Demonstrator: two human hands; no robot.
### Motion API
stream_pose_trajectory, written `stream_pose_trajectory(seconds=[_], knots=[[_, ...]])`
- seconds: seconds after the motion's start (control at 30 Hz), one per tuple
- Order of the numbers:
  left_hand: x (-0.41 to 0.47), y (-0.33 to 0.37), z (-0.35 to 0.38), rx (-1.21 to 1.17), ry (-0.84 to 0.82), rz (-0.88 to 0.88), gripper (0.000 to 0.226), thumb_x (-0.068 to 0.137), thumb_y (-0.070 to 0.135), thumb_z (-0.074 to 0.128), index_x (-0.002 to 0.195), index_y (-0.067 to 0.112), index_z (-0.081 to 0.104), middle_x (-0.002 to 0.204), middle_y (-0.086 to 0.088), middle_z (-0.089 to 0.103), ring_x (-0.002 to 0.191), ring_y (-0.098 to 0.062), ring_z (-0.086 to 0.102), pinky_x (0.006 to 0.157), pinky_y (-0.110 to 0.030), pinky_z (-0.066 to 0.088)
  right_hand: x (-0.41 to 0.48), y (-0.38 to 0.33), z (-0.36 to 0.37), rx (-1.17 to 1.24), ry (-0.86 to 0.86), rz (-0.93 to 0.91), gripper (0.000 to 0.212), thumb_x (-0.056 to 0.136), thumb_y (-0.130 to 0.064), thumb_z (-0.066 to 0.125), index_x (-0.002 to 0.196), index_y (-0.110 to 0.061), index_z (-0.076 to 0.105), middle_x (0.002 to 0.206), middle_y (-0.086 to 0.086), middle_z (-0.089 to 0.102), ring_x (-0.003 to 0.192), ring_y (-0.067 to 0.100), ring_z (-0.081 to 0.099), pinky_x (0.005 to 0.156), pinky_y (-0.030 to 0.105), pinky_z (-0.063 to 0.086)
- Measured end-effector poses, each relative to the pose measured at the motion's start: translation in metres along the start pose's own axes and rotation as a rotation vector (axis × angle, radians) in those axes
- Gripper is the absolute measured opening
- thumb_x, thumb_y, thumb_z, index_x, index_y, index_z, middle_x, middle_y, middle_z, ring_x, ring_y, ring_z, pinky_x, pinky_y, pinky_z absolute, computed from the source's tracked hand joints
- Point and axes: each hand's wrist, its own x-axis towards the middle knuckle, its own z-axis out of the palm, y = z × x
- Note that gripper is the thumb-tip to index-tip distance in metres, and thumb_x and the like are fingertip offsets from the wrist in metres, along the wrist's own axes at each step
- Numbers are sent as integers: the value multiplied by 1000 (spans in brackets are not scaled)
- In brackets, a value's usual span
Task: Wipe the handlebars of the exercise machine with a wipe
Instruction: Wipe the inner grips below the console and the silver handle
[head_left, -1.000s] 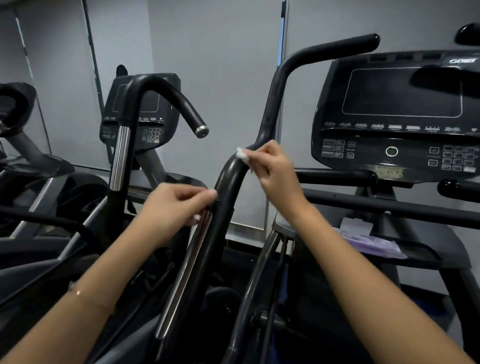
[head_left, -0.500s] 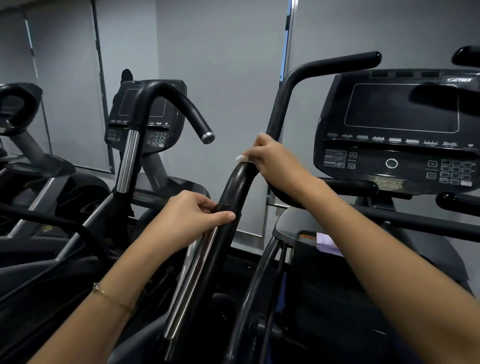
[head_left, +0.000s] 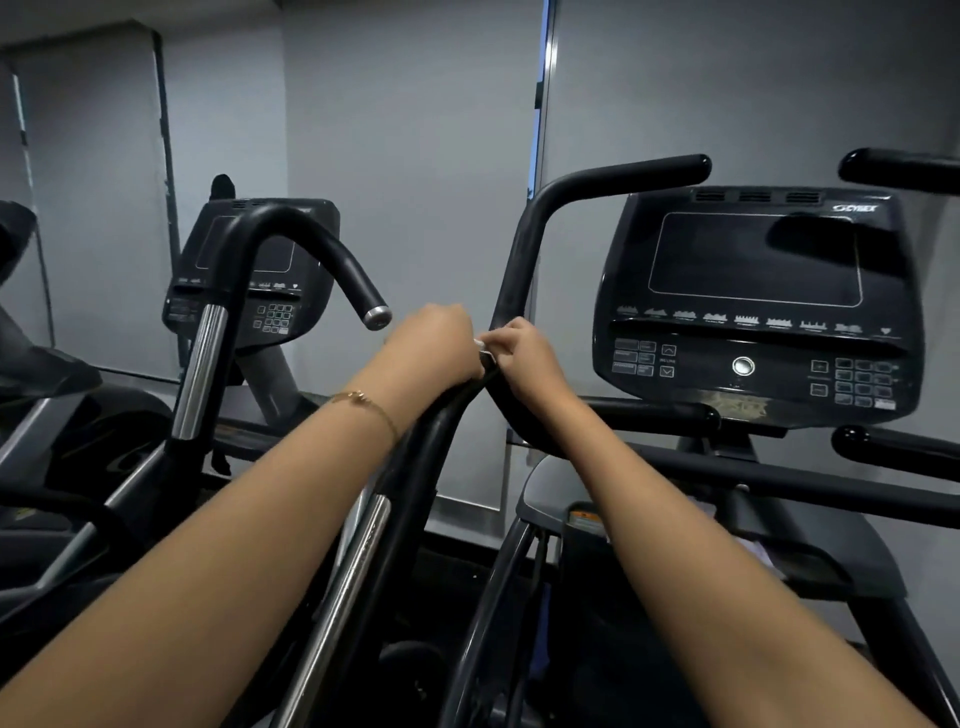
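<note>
1. At the bend of the handlebar (head_left: 519, 270), the right hand (head_left: 525, 357) is pinching the white wipe (head_left: 483, 349) against the bar, ready for rubbing.
2. At its nine o'clock, the left hand (head_left: 441, 343) is curling over the bar, seemingly steadying it.

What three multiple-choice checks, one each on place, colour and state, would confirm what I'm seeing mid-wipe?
1. Where is the wipe? A. on the floor B. at the handlebar bend, between left hand and right hand C. on a seat
2. Handlebar colour at that bend? A. red B. black C. white
3. The console screen is: A. dark B. showing numbers C. cloth-covered
Key: B, a white scrap shows between the hands; B, the tube there is black; A, nothing is lit.
</note>
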Motion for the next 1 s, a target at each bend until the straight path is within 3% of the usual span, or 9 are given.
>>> stream_pose_trajectory(seconds=[0.07, 0.2, 0.3, 0.4, 0.5, 0.6, 0.77, 0.87, 1.0], knots=[[11, 14, 0, 134, -70, -9, 18, 87, 26, 61, 87, 14, 48, 75, -1, 48, 82, -24, 51, 66, -30, 36, 10, 14, -4, -67, -31, 53, 23, 93, -17, 53, 107, -11, 71, 88, 3, 48, 88, 21, 54, 74, 24, 36], [24, 33, -8, 262, -116, -8, 21, 88, 23, 62, 104, 15, 52, 93, -2, 45, 85, -21, 44, 70, -30, 33, 17, 37, -20, -164, 87, 137, 21, 92, -18, 55, 105, -11, 71, 96, 8, 66, 90, 22, 62, 68, 23, 39], [38, 39, -3, 310, -98, 8, 30, 91, 20, 58, 119, 12, 53, 103, -5, 52, 94, -24, 52, 72, -29, 33, 2, 40, -20, -162, 222, 117, 23, 94, -15, 52, 108, -10, 68, 102, 9, 56, 88, 20, 56, 75, 28, 44], [48, 46, 12, 352, -101, 24, 31, 93, 15, 52, 124, 12, 52, 126, -4, 53, 115, -23, 53, 77, -29, 36, -14, 40, 0, -291, 90, 74, 24, 94, -13, 45, 96, -6, 68, 92, 12, 48, 82, 29, 53, 69, 31, 41], [55, 54, 25, 410, -128, 26, 33, 92, 13, 53, 124, 13, 52, 120, -3, 56, 109, -21, 56, 77, -28, 40, -17, 48, 7, -365, 24, 135, 20, 93, -9, 42, 85, 1, 57, 94, 15, 45, 90, 34, 50, 69, 33, 37], [59, 51, 24, 405, -127, 28, 28, 92, 16, 53, 120, 14, 53, 110, -3, 57, 99, -21, 55, 75, -28, 36, -18, 51, -10, -499, -36, 144, 20, 94, -8, 44, 97, 4, 59, 104, 17, 50, 102, 35, 48, 73, 35, 35], [62, 41, 24, 424, -132, 42, 33, 87, 29, 64, 116, 14, 55, 101, -1, 57, 83, -19, 46, 65, -28, 34, -7, 45, -18, -619, -170, 116, 16, 91, -7, 49, 84, 4, 59, 81, 16, 44, 75, 33, 47, 65, 32, 34], [66, 41, 24, 399, -133, 31, 34, 87, 30, 64, 116, 14, 54, 101, -2, 56, 83, -20, 46, 71, -29, 33, -2, 41, -9, -638, -189, 90, 17, 91, -3, 47, 79, 4, 57, 81, 13, 40, 74, 32, 44, 64, 32, 33], [66, 41, 20, 370, -148, 28, 40, 85, 33, 66, 116, 13, 53, 95, -2, 51, 87, -23, 50, 74, -31, 36, -13, 38, -30, -706, -232, 68, 19, 93, -14, 50, 80, -1, 49, 84, 14, 43, 78, 33, 46, 65, 32, 33]])
